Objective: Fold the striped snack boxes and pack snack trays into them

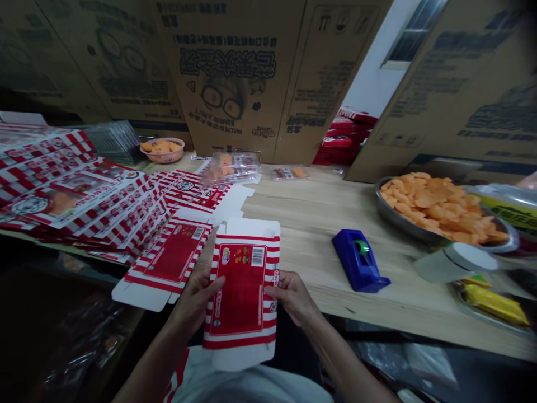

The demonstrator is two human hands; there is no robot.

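Between my two hands is a red-and-white striped cardboard box (240, 296), held over the table's front edge. Its red printed panel and barcode face me, and white flaps stick out at both ends. My left hand (197, 299) grips the left side, thumb on the front panel. On the opposite side my right hand (293, 296) pinches the edge, fingers partly hidden behind. Just left of it lies a flat box blank (174, 257) of the same print, overhanging the table edge. Another striped blank (188, 190) lies farther back.
Stacked striped blanks (84, 196) fill the left. Behind are a pink basket (168, 158), clear packets (230, 168) and large cartons (251, 84). To the right stand a blue tape dispenser (356, 263), a metal bowl (388, 215) of orange pieces, a white-lidded container (453, 263) and yellow packets (495, 305).
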